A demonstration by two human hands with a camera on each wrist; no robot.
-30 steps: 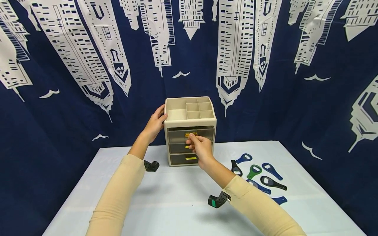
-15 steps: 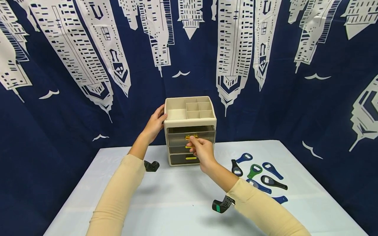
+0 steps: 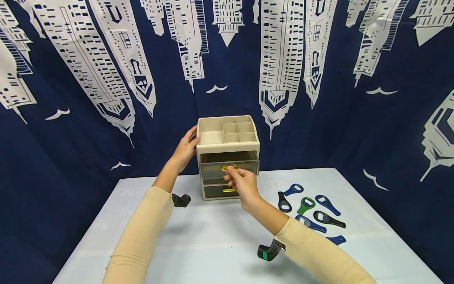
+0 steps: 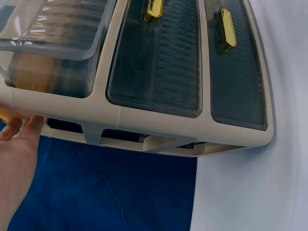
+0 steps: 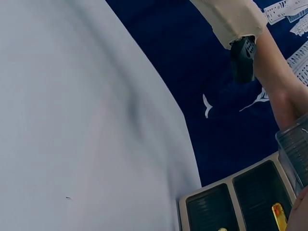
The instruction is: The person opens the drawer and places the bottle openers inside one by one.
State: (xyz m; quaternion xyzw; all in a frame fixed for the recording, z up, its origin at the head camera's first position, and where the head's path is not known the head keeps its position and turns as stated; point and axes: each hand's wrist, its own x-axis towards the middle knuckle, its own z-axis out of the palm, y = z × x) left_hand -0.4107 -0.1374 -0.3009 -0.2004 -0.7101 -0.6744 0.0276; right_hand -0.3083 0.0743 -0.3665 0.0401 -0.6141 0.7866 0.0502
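A cream desktop drawer organizer [image 3: 228, 148] stands at the back of the table, with a divided tray on top and three smoky clear drawers. My left hand [image 3: 184, 150] holds its left side near the top, thumb at the front edge; in the left wrist view that hand [image 4: 18, 159] lies along the side wall. With thumb and fingers my right hand [image 3: 245, 186] pinches the gold handle [image 3: 225, 168] of the top drawer [image 3: 211, 170], which sticks out partway. Nothing shows inside it. The middle drawer [image 4: 154, 62] and bottom drawer [image 4: 238, 77] are closed.
Several flat bottle openers lie right of the organizer, among them a green one [image 3: 306, 206], a black one [image 3: 329, 219] and a blue one [image 3: 327, 205]. Behind the white table [image 3: 198, 244] hangs a navy curtain [image 3: 227, 102] with white buildings.
The top drawer has slid farther out toward me, with my right hand pulling back on its handle. My left hand has stayed in place on the organizer's side.
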